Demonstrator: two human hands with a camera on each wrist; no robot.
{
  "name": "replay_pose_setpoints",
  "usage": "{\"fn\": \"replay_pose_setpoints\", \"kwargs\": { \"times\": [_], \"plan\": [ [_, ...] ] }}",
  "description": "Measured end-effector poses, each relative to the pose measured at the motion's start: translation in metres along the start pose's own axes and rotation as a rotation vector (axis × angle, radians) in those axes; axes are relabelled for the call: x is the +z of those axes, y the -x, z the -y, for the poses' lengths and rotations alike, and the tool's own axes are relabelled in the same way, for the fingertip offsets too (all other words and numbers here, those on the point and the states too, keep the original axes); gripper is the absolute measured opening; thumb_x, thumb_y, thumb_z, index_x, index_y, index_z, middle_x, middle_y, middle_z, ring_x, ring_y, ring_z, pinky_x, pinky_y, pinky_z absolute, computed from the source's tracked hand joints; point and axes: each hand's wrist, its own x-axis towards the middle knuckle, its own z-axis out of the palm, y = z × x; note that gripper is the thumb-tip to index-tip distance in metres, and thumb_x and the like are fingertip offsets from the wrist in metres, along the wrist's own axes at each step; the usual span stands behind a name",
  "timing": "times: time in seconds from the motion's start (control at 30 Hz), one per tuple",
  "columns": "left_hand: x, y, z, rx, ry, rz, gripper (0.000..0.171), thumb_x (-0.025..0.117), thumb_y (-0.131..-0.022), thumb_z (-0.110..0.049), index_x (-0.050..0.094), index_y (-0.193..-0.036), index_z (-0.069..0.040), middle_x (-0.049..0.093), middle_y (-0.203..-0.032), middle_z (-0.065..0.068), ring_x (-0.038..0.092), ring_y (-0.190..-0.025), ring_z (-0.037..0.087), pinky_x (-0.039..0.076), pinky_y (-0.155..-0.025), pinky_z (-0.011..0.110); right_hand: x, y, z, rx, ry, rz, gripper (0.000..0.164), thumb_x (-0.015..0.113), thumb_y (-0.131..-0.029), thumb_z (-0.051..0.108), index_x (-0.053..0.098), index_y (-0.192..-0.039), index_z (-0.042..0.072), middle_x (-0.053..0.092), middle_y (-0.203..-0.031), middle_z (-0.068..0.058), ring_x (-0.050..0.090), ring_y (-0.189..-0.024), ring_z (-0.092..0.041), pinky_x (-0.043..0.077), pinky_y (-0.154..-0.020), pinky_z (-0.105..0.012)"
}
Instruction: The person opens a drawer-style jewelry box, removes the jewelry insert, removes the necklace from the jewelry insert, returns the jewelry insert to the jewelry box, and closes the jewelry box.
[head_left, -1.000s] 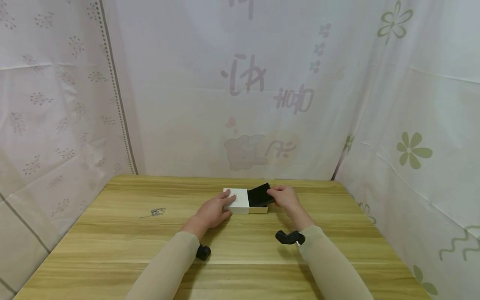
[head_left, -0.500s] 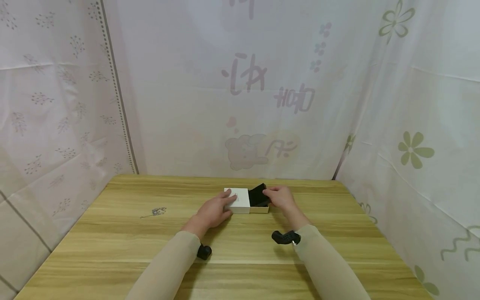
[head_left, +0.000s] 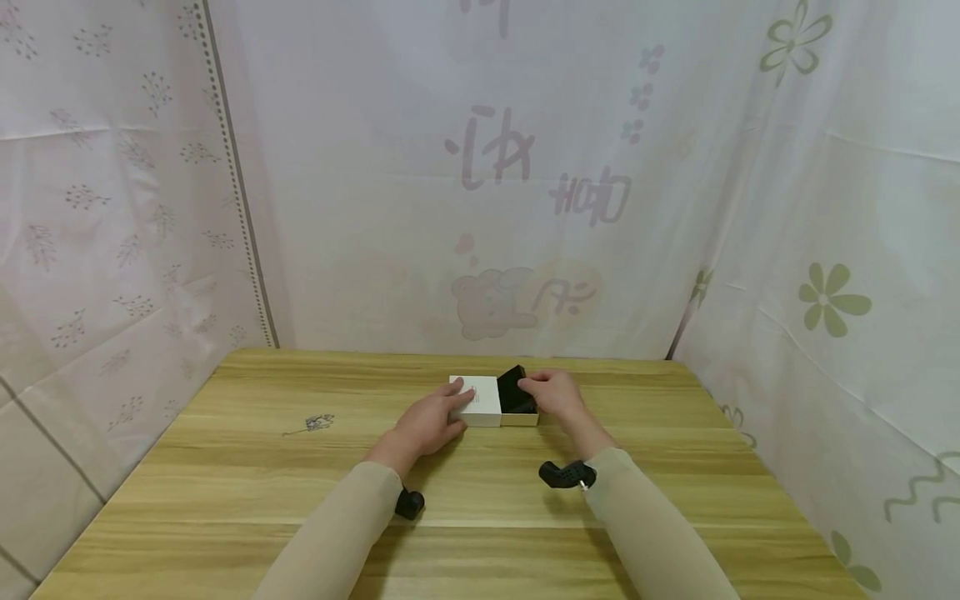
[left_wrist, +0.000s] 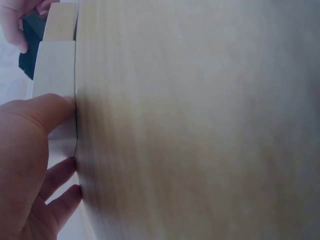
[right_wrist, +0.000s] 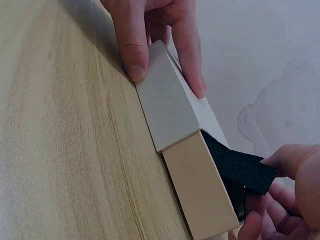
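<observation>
A small white sliding box (head_left: 483,393) with fine print on top lies toward the back of the table. My left hand (head_left: 427,423) grips its sleeve, thumb against the near side and fingers over the top. Out of the sleeve's right end sticks a beige inner tray (head_left: 519,420). My right hand (head_left: 558,394) pinches a black, foam-like pad (head_left: 512,388) by its outer edge. The pad is tilted, its right part raised above the tray; its left end is hidden at the sleeve's mouth. In the right wrist view, the thumb lies on the dark pad (right_wrist: 245,170), other fingers below by the tray's end.
The wood-grain table (head_left: 480,542) has a small grey printed drawing (head_left: 318,422) on its left part. Patterned cloth (head_left: 375,208) hangs behind the table and at both sides. A black wrist device (head_left: 567,475) sits at the right cuff, another (head_left: 408,503) at the left.
My right hand has moved left with the black pad, which now reaches less far right past the tray. The left hand and box have stayed in place.
</observation>
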Motion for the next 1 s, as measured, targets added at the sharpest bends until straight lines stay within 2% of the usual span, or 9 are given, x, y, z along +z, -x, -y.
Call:
{"fn": "replay_pose_setpoints", "kwargs": {
  "times": [0.17, 0.2, 0.27, 0.4, 0.43, 0.67, 0.87, 1.0],
  "plan": [
    [-0.002, 0.003, 0.0, 0.015, 0.028, -0.011, 0.063, 0.072, -0.107, -0.016, 0.051, -0.166, -0.016, 0.038, -0.177, 0.018, 0.047, -0.158, 0.041, 0.044, -0.126, 0.058, 0.0, 0.003, 0.004, -0.026, 0.045, 0.017, 0.039, 0.072, -0.105, 0.028, 0.076, -0.129, -0.003, 0.074, -0.131, -0.024, 0.069, -0.107, -0.031, 0.06, -0.089, -0.039],
    [0.006, -0.001, 0.011, 0.04, 0.024, -0.025, 0.063, 0.07, -0.109, -0.022, 0.048, -0.168, -0.02, 0.035, -0.179, 0.015, 0.045, -0.16, 0.038, 0.043, -0.128, 0.055, 0.0, 0.003, 0.004, -0.03, 0.047, 0.023, 0.04, 0.072, -0.106, 0.029, 0.075, -0.13, -0.003, 0.074, -0.132, -0.024, 0.07, -0.108, -0.032, 0.06, -0.09, -0.041],
    [0.006, 0.0, 0.012, 0.05, 0.024, -0.032, 0.063, 0.07, -0.109, -0.023, 0.049, -0.168, -0.021, 0.036, -0.179, 0.015, 0.045, -0.16, 0.038, 0.044, -0.127, 0.056, 0.0, 0.002, 0.003, -0.035, 0.049, 0.023, 0.041, 0.072, -0.106, 0.03, 0.075, -0.131, -0.002, 0.074, -0.131, -0.023, 0.07, -0.107, -0.031, 0.06, -0.092, -0.041],
    [0.008, 0.0, 0.014, 0.057, 0.019, -0.032, 0.063, 0.07, -0.109, -0.023, 0.048, -0.168, -0.02, 0.034, -0.179, 0.015, 0.043, -0.161, 0.039, 0.043, -0.128, 0.056, -0.003, 0.001, -0.002, -0.047, 0.038, 0.014, 0.043, 0.07, -0.108, 0.032, 0.073, -0.134, -0.002, 0.074, -0.129, -0.023, 0.07, -0.101, -0.028, 0.061, -0.088, -0.037],
    [0.001, 0.003, 0.004, 0.031, 0.024, -0.015, 0.063, 0.071, -0.108, -0.017, 0.05, -0.167, -0.016, 0.036, -0.178, 0.018, 0.044, -0.16, 0.043, 0.043, -0.127, 0.059, -0.004, 0.0, -0.003, -0.051, 0.039, 0.009, 0.043, 0.07, -0.108, 0.031, 0.073, -0.134, -0.002, 0.074, -0.128, -0.023, 0.071, -0.101, -0.027, 0.06, -0.087, -0.036],
    [-0.003, 0.002, 0.0, 0.002, 0.007, 0.004, 0.062, 0.072, -0.108, -0.019, 0.051, -0.166, -0.017, 0.036, -0.178, 0.016, 0.044, -0.161, 0.04, 0.043, -0.127, 0.056, -0.011, -0.003, -0.01, -0.074, 0.047, 0.017, 0.035, 0.069, -0.108, 0.023, 0.072, -0.131, -0.002, 0.077, -0.114, -0.019, 0.072, -0.094, -0.027, 0.055, -0.075, -0.029],
    [0.0, 0.002, 0.002, 0.013, 0.016, -0.004, 0.062, 0.072, -0.108, -0.019, 0.051, -0.167, -0.018, 0.035, -0.179, 0.015, 0.043, -0.161, 0.04, 0.043, -0.128, 0.056, -0.01, -0.005, -0.016, -0.101, 0.093, 0.02, 0.028, 0.072, -0.105, 0.016, 0.074, -0.124, -0.004, 0.079, -0.102, -0.017, 0.071, -0.084, -0.02, 0.055, -0.071, -0.028],
    [-0.002, 0.004, 0.0, 0.018, 0.011, -0.004, 0.061, 0.072, -0.108, -0.017, 0.052, -0.166, -0.017, 0.037, -0.178, 0.017, 0.043, -0.161, 0.041, 0.043, -0.128, 0.055, -0.008, -0.006, -0.019, -0.122, 0.123, 0.015, 0.027, 0.073, -0.103, 0.014, 0.075, -0.123, -0.005, 0.079, -0.105, -0.018, 0.072, -0.086, -0.021, 0.058, -0.074, -0.031]
  ]
}}
